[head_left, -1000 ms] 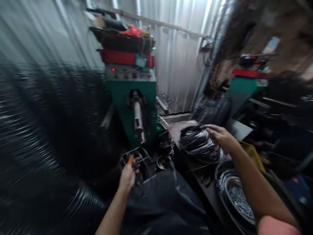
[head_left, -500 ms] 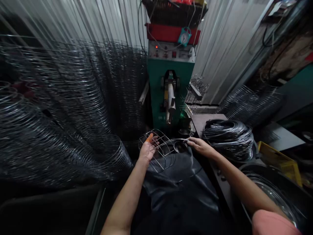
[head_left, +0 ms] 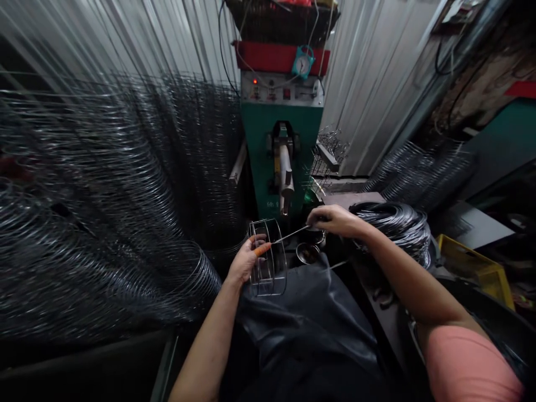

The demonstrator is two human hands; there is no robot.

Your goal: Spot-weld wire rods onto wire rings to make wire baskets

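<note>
My left hand [head_left: 248,260], with an orange cover on one fingertip, grips a small wire frame [head_left: 270,258] of rings and cross bars, held on edge in front of a green welding machine [head_left: 281,146]. My right hand [head_left: 335,219] is closed on one end of a thin wire piece [head_left: 290,235] whose other end reaches the frame. A dark apron [head_left: 301,329] covers my lap below.
Long stacks of wire rings [head_left: 104,212] fill the left side. A coil of wire hoops [head_left: 397,223] lies on the bench at the right, with a second stack [head_left: 422,170] behind and a yellow bin [head_left: 477,265]. Small metal cups [head_left: 309,252] sit under the machine's electrode arm.
My right hand came off the hoop coil to the frame and now holds a wire raised toward the machine. The left hand turned the frame upright. The view swung left.
</note>
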